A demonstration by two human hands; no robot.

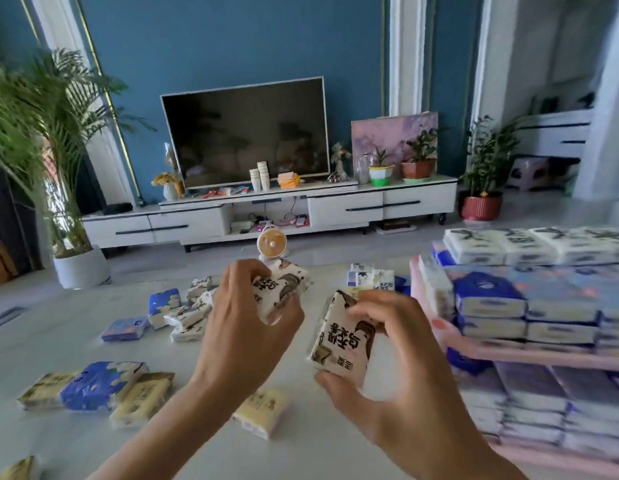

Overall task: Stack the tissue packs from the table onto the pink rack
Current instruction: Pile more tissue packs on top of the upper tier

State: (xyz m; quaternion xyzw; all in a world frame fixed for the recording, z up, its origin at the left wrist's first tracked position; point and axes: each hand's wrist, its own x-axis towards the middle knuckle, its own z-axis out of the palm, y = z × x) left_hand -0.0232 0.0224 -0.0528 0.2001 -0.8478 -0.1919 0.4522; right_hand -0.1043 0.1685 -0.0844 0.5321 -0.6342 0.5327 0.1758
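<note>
My left hand [245,320] grips a white tissue pack with dark print [283,284], lifted above the white table [58,327]. Beside it, my right hand [387,368] holds a second white printed pack [342,337] upright, fingers over its top and thumb under its lower end. The pink rack [529,356] stands at the right, its shelves filled with rows of blue and white packs [491,303]. More white packs [529,245] lie along its top. Loose packs are scattered on the table: blue ones [126,329], yellow ones [261,410] and white printed ones [190,318].
A small orange desk fan [271,244] stands at the table's far edge. Behind it are a white TV cabinet [266,209] with a television [245,133], potted plants and a large palm [51,133] at the left. A few packs [372,279] lie near the rack's left end.
</note>
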